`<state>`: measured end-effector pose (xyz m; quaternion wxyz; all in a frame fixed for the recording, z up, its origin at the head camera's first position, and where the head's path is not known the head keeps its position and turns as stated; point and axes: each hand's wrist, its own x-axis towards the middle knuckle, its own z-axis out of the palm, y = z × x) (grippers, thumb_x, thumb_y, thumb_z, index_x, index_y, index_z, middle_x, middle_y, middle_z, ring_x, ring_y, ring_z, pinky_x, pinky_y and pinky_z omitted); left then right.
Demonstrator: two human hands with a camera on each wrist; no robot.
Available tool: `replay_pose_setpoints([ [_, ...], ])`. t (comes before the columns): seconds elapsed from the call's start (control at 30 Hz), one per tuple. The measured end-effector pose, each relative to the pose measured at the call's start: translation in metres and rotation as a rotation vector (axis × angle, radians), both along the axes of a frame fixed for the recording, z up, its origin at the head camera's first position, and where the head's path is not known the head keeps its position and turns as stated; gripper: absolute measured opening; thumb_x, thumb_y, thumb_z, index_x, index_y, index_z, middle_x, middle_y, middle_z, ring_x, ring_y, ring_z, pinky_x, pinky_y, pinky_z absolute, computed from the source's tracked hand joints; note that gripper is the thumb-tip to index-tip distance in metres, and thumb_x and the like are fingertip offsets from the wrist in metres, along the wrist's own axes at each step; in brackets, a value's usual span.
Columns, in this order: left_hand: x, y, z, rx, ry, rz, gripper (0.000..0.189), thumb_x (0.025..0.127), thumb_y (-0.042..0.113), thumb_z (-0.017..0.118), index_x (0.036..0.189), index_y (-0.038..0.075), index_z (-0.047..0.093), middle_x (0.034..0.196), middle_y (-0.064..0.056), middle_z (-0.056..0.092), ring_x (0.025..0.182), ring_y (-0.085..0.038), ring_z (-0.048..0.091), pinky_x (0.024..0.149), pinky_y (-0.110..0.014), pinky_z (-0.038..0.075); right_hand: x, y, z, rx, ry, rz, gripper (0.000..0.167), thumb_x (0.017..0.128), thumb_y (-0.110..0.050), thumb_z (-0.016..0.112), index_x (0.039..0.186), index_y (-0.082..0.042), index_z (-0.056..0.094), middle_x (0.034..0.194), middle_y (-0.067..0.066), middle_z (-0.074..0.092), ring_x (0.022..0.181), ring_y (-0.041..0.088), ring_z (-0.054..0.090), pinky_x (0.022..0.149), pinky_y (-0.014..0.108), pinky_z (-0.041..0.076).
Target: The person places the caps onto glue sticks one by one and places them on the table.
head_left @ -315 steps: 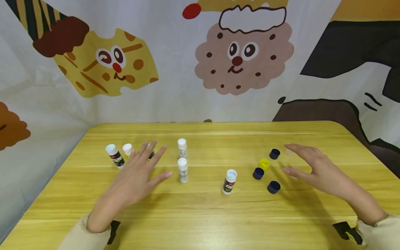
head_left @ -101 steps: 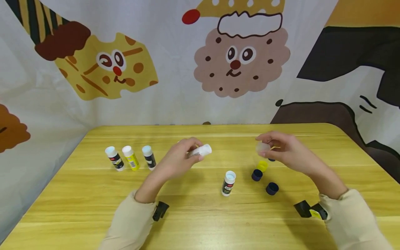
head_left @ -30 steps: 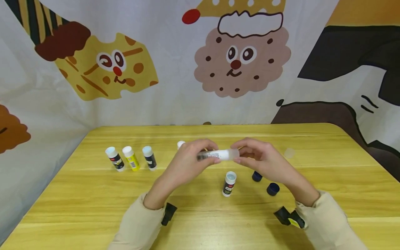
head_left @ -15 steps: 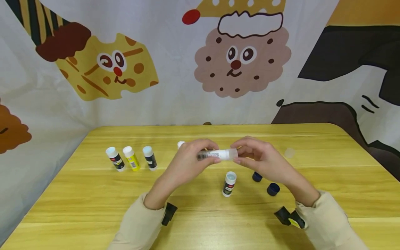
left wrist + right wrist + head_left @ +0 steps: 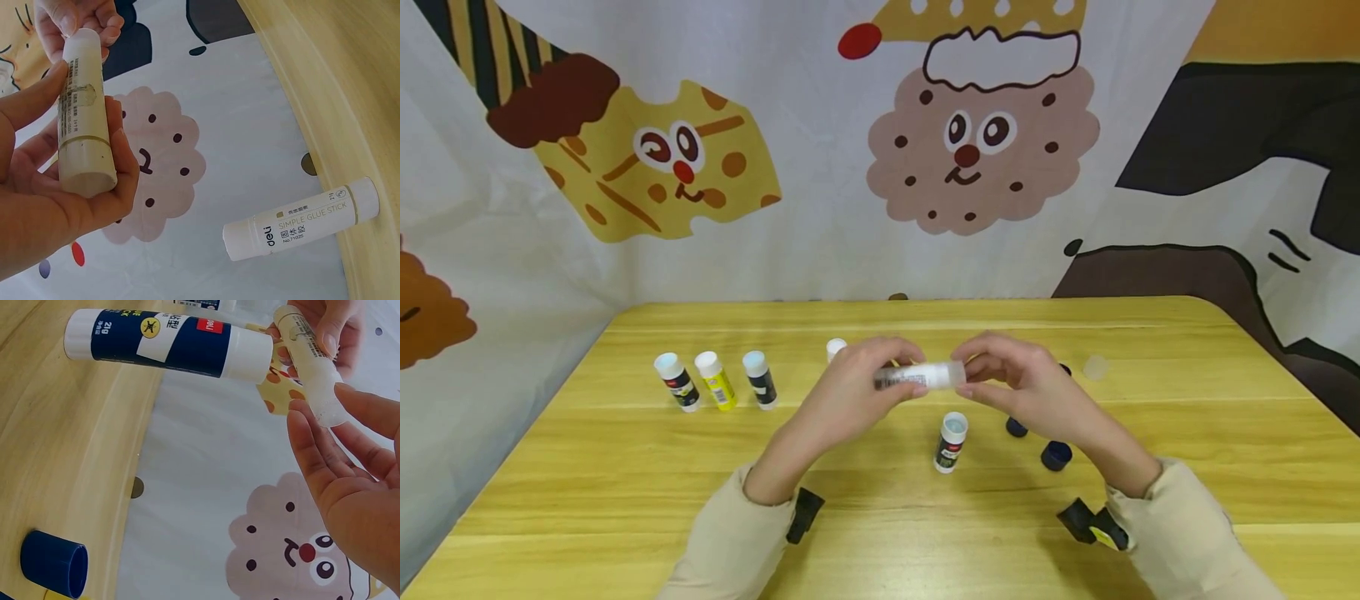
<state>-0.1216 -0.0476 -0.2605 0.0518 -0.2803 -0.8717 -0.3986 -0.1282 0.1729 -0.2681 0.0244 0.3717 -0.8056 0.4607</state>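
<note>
Glue stick (image 5: 904,377), white and lying level, is held above the middle of the worktop (image 5: 887,521). The left hand (image 5: 850,392) grips its body; the right hand (image 5: 1022,379) curls thumb and fingers round the translucent cap (image 5: 957,373) (how firmly, I cannot tell). Nearer the front edge stands a dark-labelled stick (image 5: 950,446). Navy caps (image 5: 1056,456) sit to its right; a pale cap (image 5: 1096,367) lies towards the right edge. Towards the left edge, a yellow stick (image 5: 719,387) stands between two dark ones (image 5: 763,385).

White cloth (image 5: 823,192) with cartoon cheese (image 5: 658,167), scalloped biscuit (image 5: 983,154), behind wooden table (image 5: 910,521).
</note>
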Motion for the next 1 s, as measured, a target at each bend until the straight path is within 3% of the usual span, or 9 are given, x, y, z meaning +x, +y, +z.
replay_pose_setpoints([
  [0.47, 0.0019, -0.0002, 0.0012, -0.018, -0.014, 0.005, 0.028, 0.078, 0.011, 0.073, 0.104, 0.005, 0.063, 0.094, -0.002, 0.062, 0.079, -0.013, 0.056, 0.07, -0.028, 0.047, 0.0026, -0.0018, -0.003, 0.04, 0.021, -0.052, 0.022, 0.083, 0.002, 0.064, 0.104, -0.003, 0.059, 0.094, 0.004, 0.06, 0.079, 0.013, 0.059, 0.068, 0.028, 0.05],
  [1.0, 0.0027, -0.0001, 0.001, -0.05, 0.022, 0.004, 0.021, 0.079, 0.012, 0.072, 0.098, 0.006, 0.064, 0.096, -0.004, 0.063, 0.082, -0.014, 0.057, 0.073, -0.029, 0.047, 0.0036, -0.0024, -0.0017, 0.029, 0.043, -0.031, 0.022, 0.083, 0.003, 0.064, 0.104, -0.003, 0.06, 0.093, 0.002, 0.06, 0.078, 0.013, 0.058, 0.069, 0.028, 0.05],
])
